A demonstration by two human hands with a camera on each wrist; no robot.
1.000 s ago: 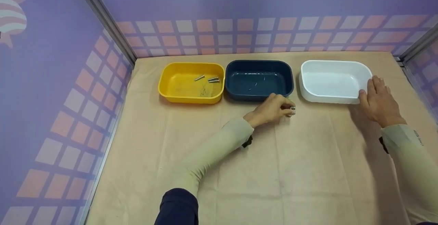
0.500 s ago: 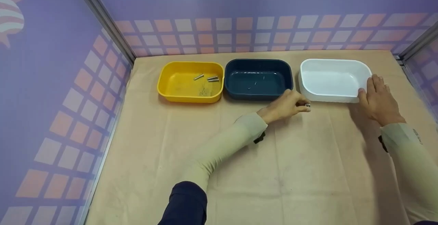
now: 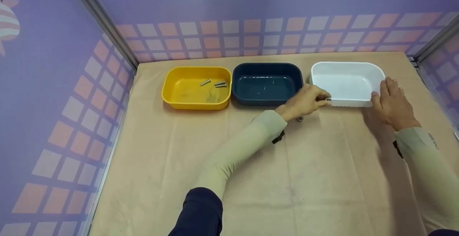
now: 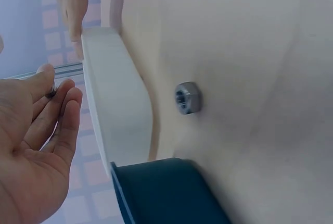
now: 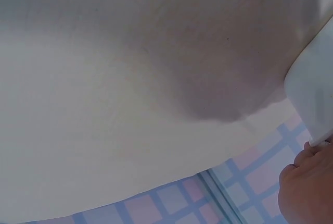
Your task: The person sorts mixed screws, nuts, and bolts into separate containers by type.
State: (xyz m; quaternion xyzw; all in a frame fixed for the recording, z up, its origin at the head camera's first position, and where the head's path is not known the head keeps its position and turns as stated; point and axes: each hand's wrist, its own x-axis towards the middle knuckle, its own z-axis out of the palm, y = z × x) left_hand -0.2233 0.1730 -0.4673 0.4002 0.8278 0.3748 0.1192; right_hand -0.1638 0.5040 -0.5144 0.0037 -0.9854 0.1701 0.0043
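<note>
My left hand [image 3: 323, 98] pinches a small metal part [image 3: 328, 99] between thumb and fingertips, right at the near-left rim of the white tray [image 3: 346, 81]. In the left wrist view that part [image 4: 51, 89] shows dark between the fingertips [image 4: 67, 99], beside the white tray's wall [image 4: 117, 104]. A grey hex nut [image 3: 299, 119] [image 4: 187, 98] lies on the cloth just under the left wrist. My right hand [image 3: 385, 90] rests with straight fingers on the white tray's near-right corner, thumb against its wall.
A dark blue tray [image 3: 267, 83] holding thin small bits sits left of the white one, and a yellow tray [image 3: 196, 87] with a few bolts sits further left. Beige cloth [image 3: 287, 178] covers the table. Purple checked walls close in three sides.
My left hand has moved right and away, from in front of the blue tray to the white tray's rim, carrying the small part. The nut now shows on the cloth. The right hand stayed.
</note>
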